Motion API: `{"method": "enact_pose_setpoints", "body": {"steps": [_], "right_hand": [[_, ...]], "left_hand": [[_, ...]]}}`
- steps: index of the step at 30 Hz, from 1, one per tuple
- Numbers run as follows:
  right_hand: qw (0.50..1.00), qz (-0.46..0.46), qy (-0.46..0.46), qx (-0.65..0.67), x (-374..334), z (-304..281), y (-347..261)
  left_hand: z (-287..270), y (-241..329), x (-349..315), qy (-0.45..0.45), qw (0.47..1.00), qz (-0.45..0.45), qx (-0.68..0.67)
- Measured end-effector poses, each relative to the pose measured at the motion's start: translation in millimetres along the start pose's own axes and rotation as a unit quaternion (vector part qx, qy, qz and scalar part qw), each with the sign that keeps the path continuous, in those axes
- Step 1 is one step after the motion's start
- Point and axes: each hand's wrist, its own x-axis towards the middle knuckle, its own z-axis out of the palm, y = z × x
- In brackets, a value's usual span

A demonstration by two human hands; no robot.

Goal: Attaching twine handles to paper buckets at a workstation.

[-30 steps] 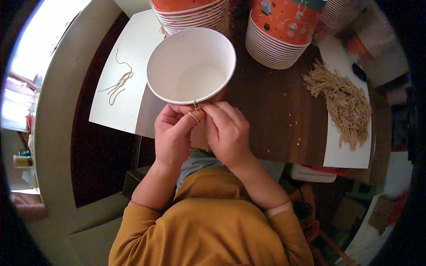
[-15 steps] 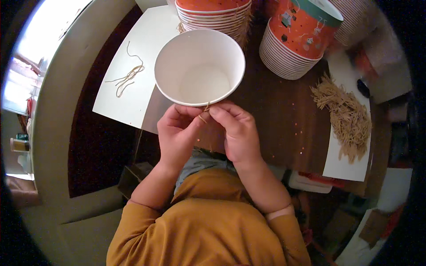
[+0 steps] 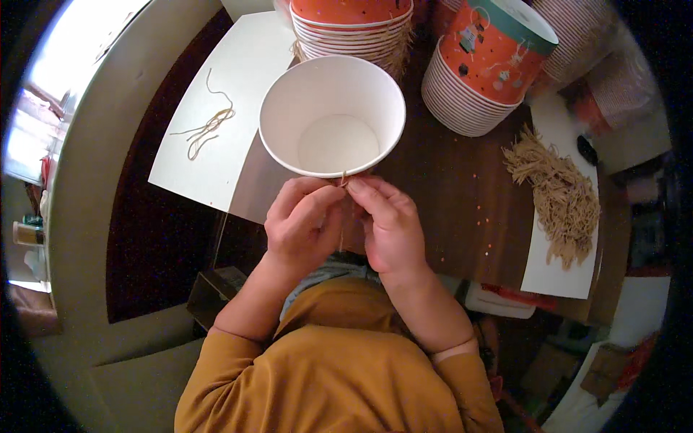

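White-rimmed tub (image 3: 338, 141), left fingers (image 3: 315, 205) and right fingers (image 3: 370, 198) clamped on cord (image 3: 344, 176), open table (image 3: 440, 191) rightward

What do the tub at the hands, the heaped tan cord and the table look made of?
Tub: probably coated paperboard; smooth white inside, rolled-looking rim. Heaped tan cord: perhaps jute or cotton twine, matte, in thin strands. Table: dark brown, low-sheen wood or laminate; grain too faint to tell.

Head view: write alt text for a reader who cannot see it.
A person's left hand and right hand pinch a tan cord at the near rim of a white-lined tub. Beyond it stand orange tub stacks; loose cords lie on a white sheet at left, a cord bundle at right.
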Motion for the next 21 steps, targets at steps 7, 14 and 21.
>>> {"method": "enact_pose_setpoints", "body": {"steps": [7, 14, 21], "right_hand": [[0.998, -0.007, 0.021, -0.054, -0.5, -2.6, 2.0], [0.996, -0.072, 0.024, -0.044, -2.3, 1.7, 0.8], [0.922, -0.238, 0.077, -0.295, 0.0, -0.3, 6.7]], "left_hand": [[-3.0, 7.9, 1.5, -0.012, 0.996, -0.074, -0.048], [-1.2, 6.1, 1.0, -0.009, 0.999, -0.043, 0.002], [6.0, 9.5, 0.5, -0.009, 0.996, -0.056, 0.067]]}}
